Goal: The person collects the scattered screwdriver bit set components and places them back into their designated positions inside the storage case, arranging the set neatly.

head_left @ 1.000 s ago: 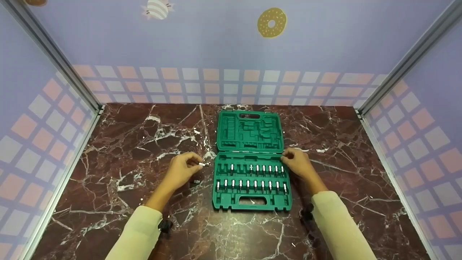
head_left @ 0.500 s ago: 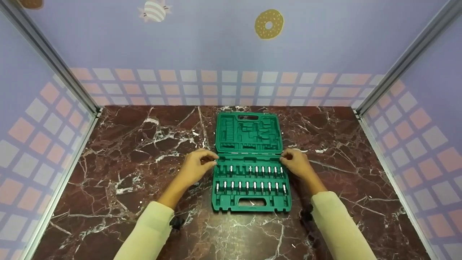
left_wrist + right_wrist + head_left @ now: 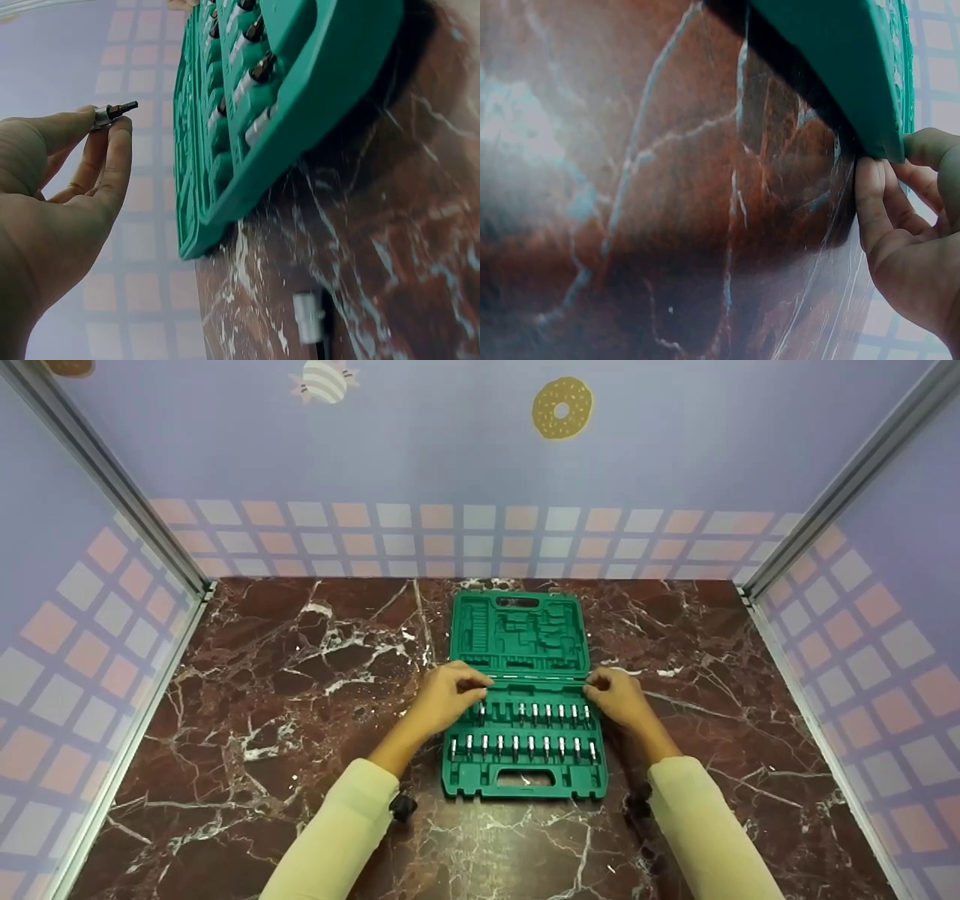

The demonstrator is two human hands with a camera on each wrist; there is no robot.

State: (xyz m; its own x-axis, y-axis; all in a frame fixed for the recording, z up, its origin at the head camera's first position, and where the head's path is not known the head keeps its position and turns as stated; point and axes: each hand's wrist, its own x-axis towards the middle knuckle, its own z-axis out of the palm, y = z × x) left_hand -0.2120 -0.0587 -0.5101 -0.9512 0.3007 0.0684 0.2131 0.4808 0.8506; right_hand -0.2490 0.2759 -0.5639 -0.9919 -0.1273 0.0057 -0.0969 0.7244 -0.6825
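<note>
My left hand [image 3: 448,699] is over the upper left part of a green socket case [image 3: 471,776], which lies unfolded on the table. Between thumb and fingers it pinches a bit socket [image 3: 111,114], silver with a dark tip, seen in the left wrist view. Two rows of similar bit sockets [image 3: 531,745] stand in the case's slots; several upper-row slots hold none, and the hand hides some of that row. At the case's right edge, near the hinge, my right hand [image 3: 619,699] grips the corner, with thumb and fingers on either side of the rim [image 3: 889,142].
Another bit socket [image 3: 307,318] lies on the marbled table [image 3: 285,810] left of the case; the left arm hides it in the head view. The case's lid [image 3: 517,634] lies flat towards the back. Patterned walls [image 3: 480,450] close off the back and both sides.
My left hand has moved right from the table beside the case to above its upper row, carrying the bit socket. The right hand has stayed at the case's edge.
</note>
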